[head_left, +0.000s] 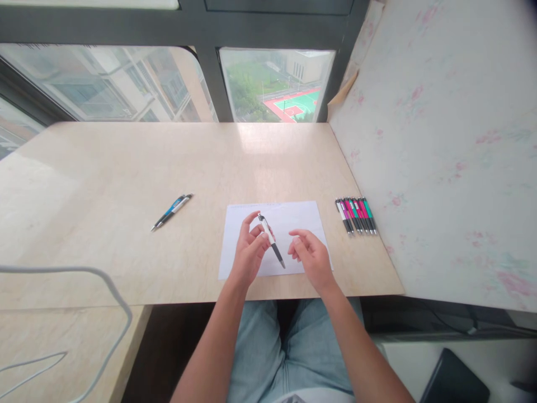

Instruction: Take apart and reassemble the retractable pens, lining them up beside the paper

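My left hand [248, 253] grips a white ballpoint pen [277, 253] with a black rubber grip. The thumb and fingers hold its barrel, and the index fingertip is at the clicker end. Its metal tip slants down to the right. Just right of the pen, my right hand [314, 258] hovers with loosely bent fingers and nothing visible in them, apart from the pen. Under both hands lies a white sheet of paper [293, 214] on the wooden desk [201, 162].
At the right, a row of several pens [356, 216] with pink, green, purple and white barrels lies by the wallpapered wall [444, 151]. Two pens [172, 212], one blue, lie together at the left. A grey cable [100, 274] loops at the lower left. Windows stand behind the desk.
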{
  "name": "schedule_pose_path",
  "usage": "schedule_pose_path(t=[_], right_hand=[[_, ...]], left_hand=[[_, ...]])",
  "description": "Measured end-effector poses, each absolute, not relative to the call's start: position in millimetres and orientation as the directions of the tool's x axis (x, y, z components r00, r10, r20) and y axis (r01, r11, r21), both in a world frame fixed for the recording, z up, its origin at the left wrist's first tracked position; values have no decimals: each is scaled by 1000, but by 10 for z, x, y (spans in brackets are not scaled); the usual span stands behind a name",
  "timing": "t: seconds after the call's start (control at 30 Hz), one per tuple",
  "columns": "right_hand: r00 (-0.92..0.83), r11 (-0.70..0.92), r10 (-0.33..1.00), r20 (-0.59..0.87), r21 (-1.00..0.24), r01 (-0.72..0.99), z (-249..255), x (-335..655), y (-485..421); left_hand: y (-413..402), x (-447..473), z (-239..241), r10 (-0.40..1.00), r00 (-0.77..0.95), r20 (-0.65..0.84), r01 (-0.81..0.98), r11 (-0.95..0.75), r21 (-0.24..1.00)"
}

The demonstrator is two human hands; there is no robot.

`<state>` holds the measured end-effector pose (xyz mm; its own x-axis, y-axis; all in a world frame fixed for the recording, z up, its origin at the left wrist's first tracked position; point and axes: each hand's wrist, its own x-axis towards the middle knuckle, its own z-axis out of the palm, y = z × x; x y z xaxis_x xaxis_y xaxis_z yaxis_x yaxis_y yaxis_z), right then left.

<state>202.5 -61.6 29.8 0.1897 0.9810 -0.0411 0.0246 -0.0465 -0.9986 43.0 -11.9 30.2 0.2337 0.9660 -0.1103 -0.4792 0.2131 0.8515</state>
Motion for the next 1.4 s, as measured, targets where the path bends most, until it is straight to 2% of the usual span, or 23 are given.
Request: schedule_pose_path(t=[0.17,0.53,0.6,0.7,0.8,0.87,0.93,1.03,1.4], right_hand=[[144,-6,990,12,-992,124,123,1930,-605],[257,93,952,163,-960,263,-13,1840,-839],[326,66,936,135,-975,213,7,1839,-809],[416,36,909,25,-999,-18,63,1852,-650],[387,60,920,-69,-948,-313,104,1886,-382],[334,52,938,-97,-910,-411,98,1910,-229],[335,43,936,-111,-905,-422,69,1922,-149],[335,30,935,-115,-917,-398,21,1921,-161],[324,67,944,-66,-921,-384,5,1979,-253]], left_hand=[[-105,476,191,970,220,-100,-449,191,873],[-151,435,148,998,52,-23,-429,43,902],[-155,424,135,999,43,-11,-423,28,905],[-159,404,124,1000,22,-6,-384,14,923],[-170,401,140,1000,-5,2,-252,-3,968],[-185,413,160,999,-41,20,-111,-24,993],[-202,432,173,996,-70,49,-3,-50,999],[-223,452,167,995,-55,81,46,-79,996],[-275,444,135,997,58,59,-26,-58,998]])
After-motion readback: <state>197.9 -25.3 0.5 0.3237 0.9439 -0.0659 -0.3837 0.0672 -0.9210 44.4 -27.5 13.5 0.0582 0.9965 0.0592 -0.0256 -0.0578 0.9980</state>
